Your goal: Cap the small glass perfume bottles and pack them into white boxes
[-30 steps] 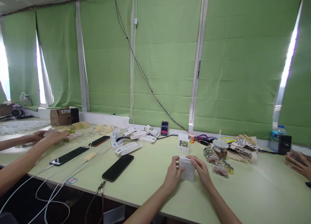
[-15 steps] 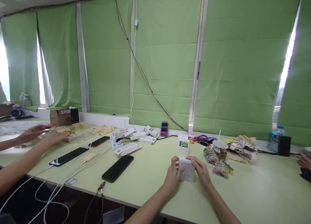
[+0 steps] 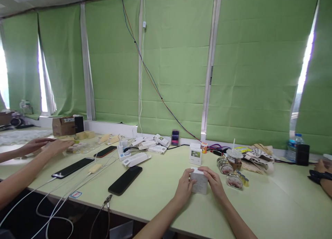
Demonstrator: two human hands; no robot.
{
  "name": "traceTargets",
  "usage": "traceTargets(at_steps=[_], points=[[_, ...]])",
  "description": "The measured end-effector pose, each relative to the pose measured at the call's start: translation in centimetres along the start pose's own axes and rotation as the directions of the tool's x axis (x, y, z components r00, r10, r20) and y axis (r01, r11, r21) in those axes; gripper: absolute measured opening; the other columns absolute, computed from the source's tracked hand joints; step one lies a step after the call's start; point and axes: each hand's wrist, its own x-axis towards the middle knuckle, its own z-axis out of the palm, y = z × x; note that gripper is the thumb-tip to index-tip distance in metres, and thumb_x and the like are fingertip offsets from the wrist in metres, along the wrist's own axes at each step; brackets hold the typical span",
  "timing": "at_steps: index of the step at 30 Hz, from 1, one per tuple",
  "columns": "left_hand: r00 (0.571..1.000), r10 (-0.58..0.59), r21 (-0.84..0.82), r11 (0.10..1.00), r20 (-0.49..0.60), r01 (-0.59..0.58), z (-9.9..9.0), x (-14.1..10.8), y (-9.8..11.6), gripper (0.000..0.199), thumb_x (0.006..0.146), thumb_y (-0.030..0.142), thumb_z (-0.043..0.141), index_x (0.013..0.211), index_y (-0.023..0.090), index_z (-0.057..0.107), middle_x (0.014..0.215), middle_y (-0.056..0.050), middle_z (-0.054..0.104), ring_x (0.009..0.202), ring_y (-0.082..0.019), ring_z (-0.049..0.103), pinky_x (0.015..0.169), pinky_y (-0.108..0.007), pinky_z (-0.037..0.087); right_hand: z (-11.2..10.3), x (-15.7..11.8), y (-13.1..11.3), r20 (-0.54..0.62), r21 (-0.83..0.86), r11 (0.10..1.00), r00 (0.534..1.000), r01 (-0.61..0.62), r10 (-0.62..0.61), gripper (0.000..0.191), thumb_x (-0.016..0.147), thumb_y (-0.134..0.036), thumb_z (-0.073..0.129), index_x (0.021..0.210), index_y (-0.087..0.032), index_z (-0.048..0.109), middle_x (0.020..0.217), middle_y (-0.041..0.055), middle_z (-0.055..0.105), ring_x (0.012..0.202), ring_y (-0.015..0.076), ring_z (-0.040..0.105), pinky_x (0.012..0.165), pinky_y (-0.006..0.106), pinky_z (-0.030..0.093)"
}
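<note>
Green fabric blinds [image 3: 173,59] hang behind an upright photo-printed white carton [image 3: 195,154], which stands on a pale table [image 3: 155,197]. Left of that carton spreads a pile of loose white boxes [image 3: 147,144]. Nearer the person than the carton, the left hand [image 3: 184,185] and right hand [image 3: 214,183] grasp a small white printed box [image 3: 199,183] between them, fingers bent around its sides and upper edge. Whether this box touches the tabletop cannot be told. Left of the carton and closer to the person lies a black smartphone [image 3: 125,180]. Right of the carton stand a clear drink cup [image 3: 234,156] with a straw and rounded transparent packs [image 3: 234,181]; just beside it, an orange-and-white tub [image 3: 204,148].
</note>
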Motion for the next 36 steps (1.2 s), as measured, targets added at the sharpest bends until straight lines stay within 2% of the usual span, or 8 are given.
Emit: traceTargets(at_steps=[5,7,11,15,21,27,32,36], points=[[1.0,0.012,0.0,1.0,-0.009,-0.012,0.0,0.0,0.3,0.028,0.082,0.02,0.05,0.111,0.023,0.05,0.113,-0.007,0.057,0.103,-0.022,0.055,0.086,-0.037,0.049,0.4,-0.1,0.3,-0.037,0.076,0.993,0.995,-0.092,0.095,0.031,0.079,-0.043,0.058,0.1,-0.023,0.07,0.11,0.0066,0.066,0.101,0.0258,0.058,0.084,0.033,0.046],[1.0,0.028,0.017,0.999,-0.007,-0.028,0.0,0.0,0.4,0.028,0.083,0.02,0.05,0.11,0.023,0.05,0.113,-0.007,0.057,0.102,-0.022,0.055,0.086,-0.037,0.048,0.7,0.0,0.1,-0.045,0.091,0.991,0.994,-0.096,0.1,0.03,0.079,-0.04,0.057,0.1,-0.023,0.07,0.109,0.006,0.067,0.1,0.0253,0.058,0.082,0.032,0.046],[0.996,0.09,0.098,0.991,0.016,-0.091,-0.1,-0.3,0.6,0.026,0.086,0.024,0.049,0.112,0.023,0.048,0.11,-0.007,0.056,0.101,-0.021,0.055,0.085,-0.036,0.047,1.2,0.1,-0.4,-0.061,0.059,0.998,0.998,-0.024,0.027,0.025,0.078,-0.032,0.053,0.09,-0.022,0.072,0.098,0.0049,0.066,0.096,0.0234,0.058,0.081,0.03,0.045],[0.982,0.183,0.172,0.967,0.054,-0.19,-0.4,-0.5,0.8,0.03,0.085,0.029,0.051,0.115,0.023,0.046,0.111,-0.007,0.054,0.097,-0.02,0.054,0.082,-0.034,0.047,1.3,0.0,-0.4,-0.089,0.024,1.0,0.996,-0.008,0.01,0.026,0.079,-0.035,0.051,0.091,-0.022,0.071,0.097,0.0054,0.065,0.095,0.0237,0.058,0.078,0.031,0.047],[0.945,0.301,0.273,0.905,0.127,-0.325,-0.5,-0.5,1.5,0.036,0.082,0.027,0.052,0.118,0.025,0.045,0.105,-0.006,0.051,0.091,-0.02,0.052,0.081,-0.034,0.045,1.0,-0.3,0.2,-0.194,-0.139,0.985,0.973,0.101,-0.127,0.027,0.083,-0.042,0.052,0.095,-0.023,0.067,0.103,0.0067,0.059,0.106,0.0238,0.052,0.093,0.036,0.04],[0.931,0.325,0.239,0.903,0.164,-0.357,-0.8,-0.6,2.3,0.038,0.08,0.026,0.052,0.117,0.023,0.046,0.104,-0.008,0.048,0.091,-0.021,0.05,0.08,-0.034,0.044,0.9,-0.4,0.4,-0.279,-0.195,0.978,0.952,0.072,-0.126,0.025,0.082,-0.045,0.054,0.08,-0.023,0.065,0.093,0.0045,0.052,0.094,0.0224,0.053,0.084,0.034,0.042],[0.905,0.32,0.14,0.919,0.28,-0.368,-1.0,-0.8,2.6,0.044,0.079,0.033,0.052,0.121,0.021,0.044,0.092,-0.005,0.049,0.078,-0.018,0.048,0.071,-0.03,0.044,0.9,-0.3,0.2,-0.248,-0.172,0.981,0.96,0.085,-0.127,0.024,0.083,-0.045,0.055,0.079,-0.023,0.065,0.091,0.0044,0.055,0.093,0.0228,0.054,0.084,0.034,0.041],[0.881,0.342,0.034,0.928,0.327,-0.372,-1.0,-1.1,2.8,0.051,0.079,0.033,0.052,0.126,0.019,0.038,0.097,-0.007,0.053,0.084,-0.019,0.051,0.079,-0.033,0.045,0.8,-0.4,0.8,-0.186,-0.051,0.996,0.979,0.073,-0.082,0.036,0.086,-0.051,0.046,0.083,-0.022,0.068,0.098,0.0067,0.061,0.099,0.0245,0.055,0.089,0.036,0.04]])
